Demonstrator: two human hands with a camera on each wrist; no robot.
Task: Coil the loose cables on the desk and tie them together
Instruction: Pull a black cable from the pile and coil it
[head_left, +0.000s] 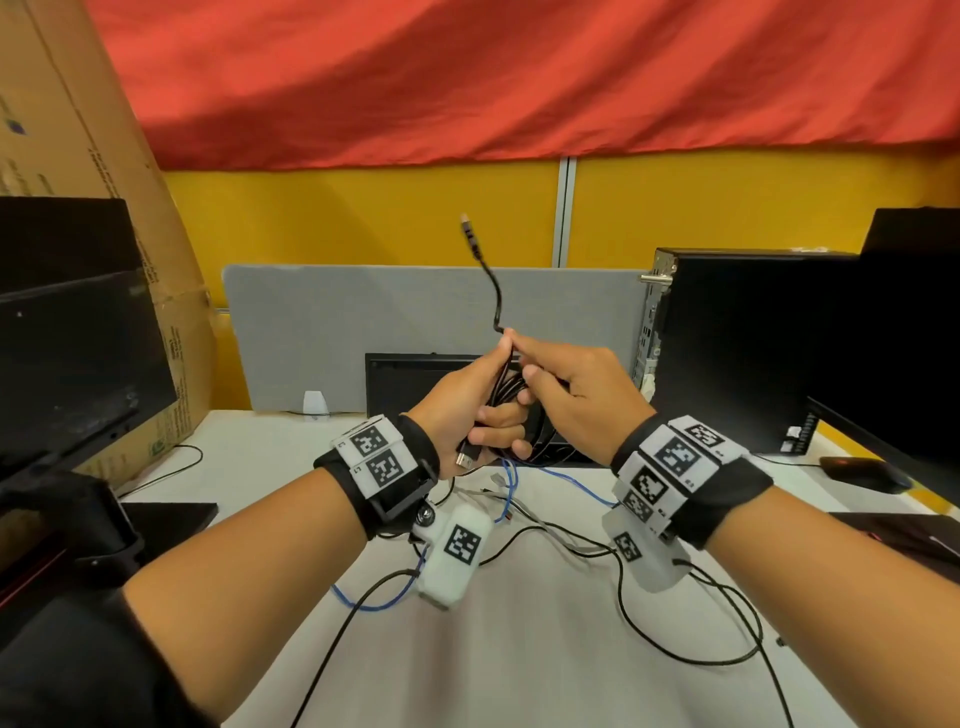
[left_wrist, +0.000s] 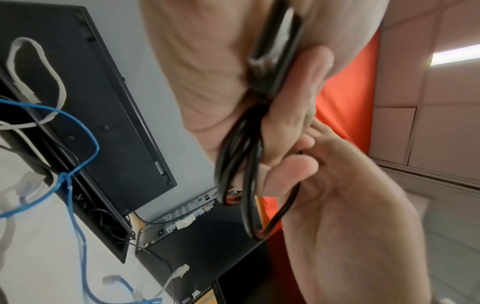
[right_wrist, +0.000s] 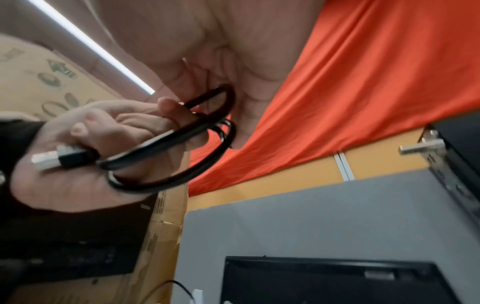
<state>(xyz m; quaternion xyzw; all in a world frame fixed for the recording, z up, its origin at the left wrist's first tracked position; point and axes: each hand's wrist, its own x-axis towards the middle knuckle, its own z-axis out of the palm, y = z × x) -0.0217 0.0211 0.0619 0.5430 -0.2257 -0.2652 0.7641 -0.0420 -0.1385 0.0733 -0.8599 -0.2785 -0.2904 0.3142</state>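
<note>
My left hand (head_left: 493, 415) grips a black USB cable (head_left: 511, 387) wound into a few loops, held above the white desk (head_left: 519, 649). One USB plug (head_left: 466, 458) pokes out below the fist. My right hand (head_left: 519, 356) pinches the same cable just above the coil, and the free end with its plug (head_left: 466, 224) sticks up. The right wrist view shows the coil (right_wrist: 187, 142) and plug (right_wrist: 49, 160) in the left hand (right_wrist: 85, 144). In the left wrist view the loops (left_wrist: 246, 168) hang beside the right hand (left_wrist: 350, 205). A blue cable (head_left: 569, 482), a grey cable (head_left: 550, 530) and a thin black cable (head_left: 675, 652) lie loose on the desk.
A black PC tower (head_left: 753, 338) stands at the right, with a monitor (head_left: 909, 431) and a mouse (head_left: 865, 474) in front of it. At the left are another monitor (head_left: 78, 358) and a cardboard box (head_left: 104, 156). A grey divider (head_left: 353, 322) and a black cable slot (head_left: 410, 379) close the back.
</note>
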